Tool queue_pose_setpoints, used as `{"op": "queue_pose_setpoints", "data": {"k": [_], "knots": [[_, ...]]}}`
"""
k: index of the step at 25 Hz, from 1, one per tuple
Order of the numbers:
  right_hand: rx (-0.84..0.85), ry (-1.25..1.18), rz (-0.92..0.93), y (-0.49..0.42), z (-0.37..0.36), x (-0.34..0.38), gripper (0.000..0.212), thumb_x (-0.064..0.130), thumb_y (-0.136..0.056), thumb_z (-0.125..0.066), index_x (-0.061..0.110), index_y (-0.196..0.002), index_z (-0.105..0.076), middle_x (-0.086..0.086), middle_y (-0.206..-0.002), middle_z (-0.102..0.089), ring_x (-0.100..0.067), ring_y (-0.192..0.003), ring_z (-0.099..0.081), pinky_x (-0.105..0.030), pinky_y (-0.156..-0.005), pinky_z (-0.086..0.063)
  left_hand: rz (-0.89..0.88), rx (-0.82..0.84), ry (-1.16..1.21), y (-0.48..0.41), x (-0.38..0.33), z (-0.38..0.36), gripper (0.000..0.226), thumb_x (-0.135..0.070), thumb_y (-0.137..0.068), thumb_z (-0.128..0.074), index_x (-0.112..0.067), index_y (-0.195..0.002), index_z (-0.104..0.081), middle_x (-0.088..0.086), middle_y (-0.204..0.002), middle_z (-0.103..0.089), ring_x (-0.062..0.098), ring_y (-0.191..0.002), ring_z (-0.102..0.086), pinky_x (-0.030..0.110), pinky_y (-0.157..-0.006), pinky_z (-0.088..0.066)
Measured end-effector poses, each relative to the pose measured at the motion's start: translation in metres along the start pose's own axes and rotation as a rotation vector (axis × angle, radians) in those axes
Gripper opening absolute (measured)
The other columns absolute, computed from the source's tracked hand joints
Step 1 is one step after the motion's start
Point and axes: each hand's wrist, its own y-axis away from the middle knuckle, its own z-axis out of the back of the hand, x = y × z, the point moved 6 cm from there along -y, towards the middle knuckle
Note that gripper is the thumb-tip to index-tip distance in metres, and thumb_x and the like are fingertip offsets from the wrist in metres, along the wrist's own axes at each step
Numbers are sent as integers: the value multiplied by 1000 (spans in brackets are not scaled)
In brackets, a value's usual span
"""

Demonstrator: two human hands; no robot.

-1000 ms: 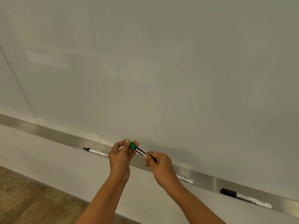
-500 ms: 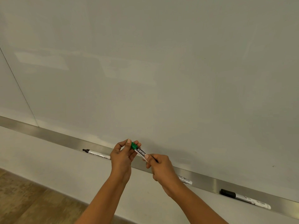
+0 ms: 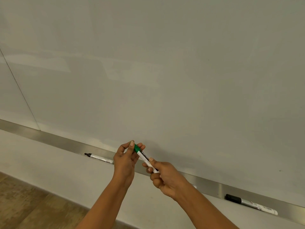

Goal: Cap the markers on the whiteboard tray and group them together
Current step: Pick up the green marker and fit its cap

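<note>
Green marker held just above the tray: left hand fingers pinch its green cap, right hand fingers clamp the barrel. Capping appears nearly done. The apparently uncapped left marker and the black-capped marker lie well apart on the tray, not yet grouped.

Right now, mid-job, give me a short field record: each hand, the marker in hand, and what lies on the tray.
left hand: pinches the green cap
right hand: grips the barrel of the green marker
cap state: on the marker's end; cannot tell if fully seated
tray: left marker with bare black tip; right marker with black cap on
grouping: not done, the two tray markers lie far apart
</note>
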Motion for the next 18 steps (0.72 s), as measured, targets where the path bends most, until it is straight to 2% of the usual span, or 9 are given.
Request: {"op": "queue_pose_setpoints", "data": {"k": [4, 10, 13, 18], "knots": [[1, -43, -35, 0, 1, -2, 29, 22, -93, -46, 3, -82, -65, 1, -55, -44, -4, -32, -24, -10, -28, -22, 2, -12, -16, 0, 2, 1, 10, -12, -90, -48, -14, -89, -57, -2, -66, -75, 13, -68, -72, 21, -67, -58], [-143, 266, 174, -1, 6, 7, 22, 20, -91, -51, 6, -82, -65, -1, -60, -46, -3, -29, -27, -13, -32, -24, 1, -36, 8, 2, 7, 3, 6, -9, -88, -51, -12, -84, -54, 0, -59, -72, 13, -62, -71, 25, -70, -57], [-235, 563, 347, 2, 7, 17, 23, 23, -91, -50, 9, -84, -67, 2, -58, -49, -4, -38, -32, -12, -36, -27, 7, -33, 21, 1, 10, 4, 5, -9, -89, -50, -12, -87, -53, 0, -59, -73, 13, -63, -71, 25, -72, -57], [-212, 777, 520, -5, 4, 22, 23, 25, -93, -46, 12, -94, -64, 7, -59, -49, -4, -47, -35, -5, -38, -31, 25, -30, -7, -2, 8, 5, 7, -11, -91, -47, -12, -90, -53, 4, -65, -74, 16, -69, -71, 30, -81, -53]]}}
